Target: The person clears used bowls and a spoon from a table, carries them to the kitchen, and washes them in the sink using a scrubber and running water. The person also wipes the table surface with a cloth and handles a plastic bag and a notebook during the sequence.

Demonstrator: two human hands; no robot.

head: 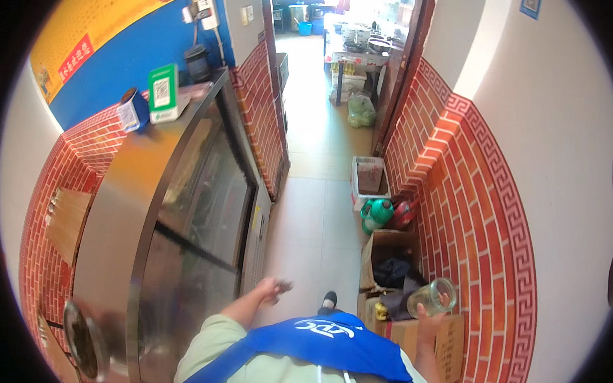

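Note:
My right hand grips a clear glass jar that is tilted onto its side. Its open rim points to the right, and I can make out nothing inside. The jar is above a cardboard carton by the brick-patterned wall. My left hand is out over the floor with its fingers closed on a small greyish object. That object is too blurred to name. To the left of this hand stands a glass-fronted display cabinet with a metal top.
A narrow tiled floor runs to a doorway. Along the right wall stand an open carton with dark cloth, a green thermos-like jug, a red one and a white box. A green bag lies beyond the doorway.

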